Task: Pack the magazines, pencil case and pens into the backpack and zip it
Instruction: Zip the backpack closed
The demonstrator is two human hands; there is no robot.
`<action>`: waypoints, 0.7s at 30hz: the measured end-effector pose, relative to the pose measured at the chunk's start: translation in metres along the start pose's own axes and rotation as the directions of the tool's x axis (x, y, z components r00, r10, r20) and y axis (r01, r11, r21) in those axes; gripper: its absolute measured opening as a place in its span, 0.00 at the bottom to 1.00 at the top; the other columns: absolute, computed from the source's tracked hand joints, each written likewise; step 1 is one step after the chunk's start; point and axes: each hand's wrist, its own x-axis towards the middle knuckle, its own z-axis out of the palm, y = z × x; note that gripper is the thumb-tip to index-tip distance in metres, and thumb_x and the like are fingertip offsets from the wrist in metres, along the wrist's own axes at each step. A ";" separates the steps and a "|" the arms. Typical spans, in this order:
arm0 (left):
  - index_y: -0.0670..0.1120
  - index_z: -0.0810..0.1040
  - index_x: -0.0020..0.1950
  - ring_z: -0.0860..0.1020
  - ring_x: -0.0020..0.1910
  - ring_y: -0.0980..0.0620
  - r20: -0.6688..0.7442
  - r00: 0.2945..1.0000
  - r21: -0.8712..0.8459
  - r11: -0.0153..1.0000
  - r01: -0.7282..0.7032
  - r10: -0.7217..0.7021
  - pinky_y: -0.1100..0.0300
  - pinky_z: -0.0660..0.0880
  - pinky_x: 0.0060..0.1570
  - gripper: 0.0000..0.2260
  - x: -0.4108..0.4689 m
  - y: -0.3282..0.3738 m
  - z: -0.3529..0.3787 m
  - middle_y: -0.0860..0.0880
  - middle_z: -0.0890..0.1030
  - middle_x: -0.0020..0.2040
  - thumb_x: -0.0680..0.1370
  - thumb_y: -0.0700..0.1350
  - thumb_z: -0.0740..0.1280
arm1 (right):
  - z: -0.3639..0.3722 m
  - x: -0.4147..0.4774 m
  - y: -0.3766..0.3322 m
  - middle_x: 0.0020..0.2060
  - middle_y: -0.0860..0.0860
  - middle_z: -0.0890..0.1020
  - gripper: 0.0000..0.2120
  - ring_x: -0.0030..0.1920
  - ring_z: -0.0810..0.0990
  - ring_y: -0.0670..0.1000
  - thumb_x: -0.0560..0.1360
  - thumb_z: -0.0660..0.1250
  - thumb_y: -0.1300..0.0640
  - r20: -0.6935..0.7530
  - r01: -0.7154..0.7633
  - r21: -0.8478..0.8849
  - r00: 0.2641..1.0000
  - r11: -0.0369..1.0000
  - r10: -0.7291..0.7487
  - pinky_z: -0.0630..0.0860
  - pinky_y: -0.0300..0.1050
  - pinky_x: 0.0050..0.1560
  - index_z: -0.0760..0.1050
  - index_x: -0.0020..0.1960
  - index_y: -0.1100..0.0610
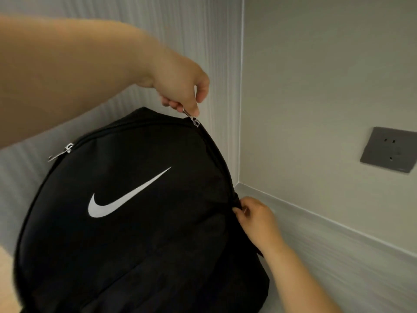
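A black backpack [140, 233] with a white swoosh logo stands upright in the middle of the head view. My left hand [180, 84] reaches over its top and pinches a silver zipper pull [191, 117] at the upper right of the bag. My right hand [255, 218] grips the fabric at the bag's right side, beside the zipper track. A second silver zipper pull [62, 152] hangs loose at the upper left. The zipper track between the two pulls looks closed. Magazines, pencil case and pens are not visible.
The bag stands in a corner between a ribbed white wall [203, 30] and a plain wall with a grey power socket [390, 150] at the right. A pale surface [338, 256] runs along the right wall's base.
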 end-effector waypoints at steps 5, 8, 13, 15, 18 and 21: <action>0.51 0.67 0.37 0.69 0.28 0.54 -0.067 0.998 -0.077 0.997 -0.006 0.001 0.66 0.68 0.27 0.10 -0.013 -0.007 0.016 0.49 0.74 0.31 0.74 0.42 0.66 | -0.024 0.015 -0.085 0.58 0.36 0.68 0.33 0.40 0.73 0.40 0.67 0.61 0.37 -0.076 0.210 0.187 0.977 0.960 -0.199 0.69 0.32 0.42 0.55 0.68 0.41; 0.48 0.68 0.43 0.71 0.31 0.55 -0.117 0.993 -0.081 0.997 -0.019 0.010 0.64 0.67 0.31 0.07 -0.020 -0.007 0.021 0.51 0.74 0.32 0.74 0.42 0.66 | -0.029 0.032 -0.124 0.51 0.44 0.76 0.24 0.45 0.76 0.47 0.71 0.63 0.43 -0.118 0.264 0.007 0.958 0.965 -0.261 0.70 0.39 0.38 0.65 0.65 0.49; 0.52 0.64 0.37 0.70 0.32 0.55 -0.120 0.993 -0.049 0.999 0.017 -0.023 0.63 0.67 0.33 0.12 -0.040 -0.022 0.014 0.51 0.73 0.32 0.75 0.41 0.65 | -0.032 0.047 -0.130 0.39 0.57 0.82 0.11 0.40 0.78 0.57 0.74 0.63 0.52 -0.150 0.284 -0.127 0.942 0.950 -0.301 0.64 0.41 0.33 0.78 0.47 0.58; 0.52 0.64 0.35 0.70 0.30 0.56 -0.164 0.985 -0.072 0.996 0.047 -0.059 0.66 0.67 0.29 0.13 -0.056 -0.034 0.004 0.51 0.74 0.32 0.74 0.41 0.66 | -0.035 0.048 -0.125 0.41 0.58 0.83 0.10 0.43 0.79 0.58 0.74 0.64 0.52 -0.196 0.250 -0.125 0.942 0.960 -0.271 0.64 0.40 0.36 0.78 0.47 0.59; 0.52 0.65 0.35 0.70 0.26 0.59 -0.228 0.967 -0.161 0.984 0.077 -0.113 0.66 0.65 0.26 0.13 -0.086 -0.058 -0.002 0.52 0.75 0.32 0.74 0.41 0.67 | -0.038 0.047 -0.122 0.39 0.59 0.83 0.10 0.43 0.79 0.60 0.73 0.65 0.53 -0.185 0.205 -0.094 0.958 0.974 -0.220 0.66 0.42 0.36 0.79 0.47 0.59; 0.52 0.65 0.35 0.70 0.30 0.56 -0.291 0.947 -0.197 0.977 0.079 -0.136 0.62 0.65 0.31 0.12 -0.103 -0.072 0.002 0.53 0.75 0.32 0.73 0.42 0.67 | -0.035 0.044 -0.131 0.43 0.54 0.81 0.10 0.48 0.79 0.58 0.74 0.63 0.53 -0.121 0.186 -0.126 0.972 0.974 -0.201 0.67 0.41 0.40 0.75 0.52 0.57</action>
